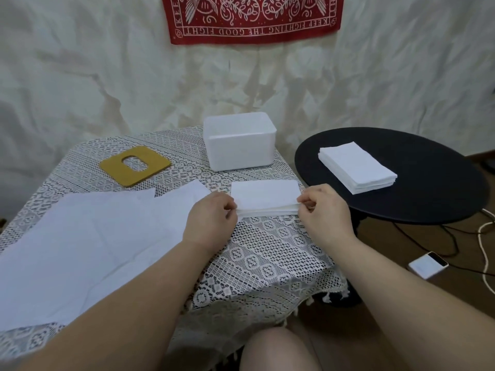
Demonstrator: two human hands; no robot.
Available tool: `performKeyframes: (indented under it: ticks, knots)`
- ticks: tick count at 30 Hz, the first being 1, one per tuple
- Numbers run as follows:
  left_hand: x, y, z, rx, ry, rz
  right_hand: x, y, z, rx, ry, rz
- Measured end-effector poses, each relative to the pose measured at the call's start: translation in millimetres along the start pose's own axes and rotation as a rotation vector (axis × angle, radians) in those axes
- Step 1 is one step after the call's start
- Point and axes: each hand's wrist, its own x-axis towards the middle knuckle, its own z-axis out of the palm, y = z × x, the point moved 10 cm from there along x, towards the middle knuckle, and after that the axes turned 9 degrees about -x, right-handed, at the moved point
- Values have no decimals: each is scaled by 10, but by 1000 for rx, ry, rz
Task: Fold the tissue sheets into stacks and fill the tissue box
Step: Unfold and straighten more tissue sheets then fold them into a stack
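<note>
A small folded tissue stack [265, 195] lies on the lace-covered table [267, 250], just in front of the open white tissue box [239, 145]. My left hand [211, 219] pinches the stack's near left corner and my right hand [325, 210] pinches its near right corner. Unfolded white tissue sheets [93, 242] are spread over the table's left side. A taller folded tissue stack [357, 167] sits on the black round side table [428, 199] to the right. The box's yellow lid [135, 166] with an oval slot lies flat at the back left.
A cream cloth backdrop with a red bandana [254, 18] hangs behind the table. On the floor at the right are cables [455, 245] and a small white device [428, 265]. My knee [278, 349] shows at the bottom.
</note>
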Motion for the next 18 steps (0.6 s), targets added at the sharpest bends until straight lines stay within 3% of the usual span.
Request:
performKeyframes:
  ticks: [18]
  knots:
    - [11,-83,32,165,-26,-68,-24,63,32,-96,-114,52]
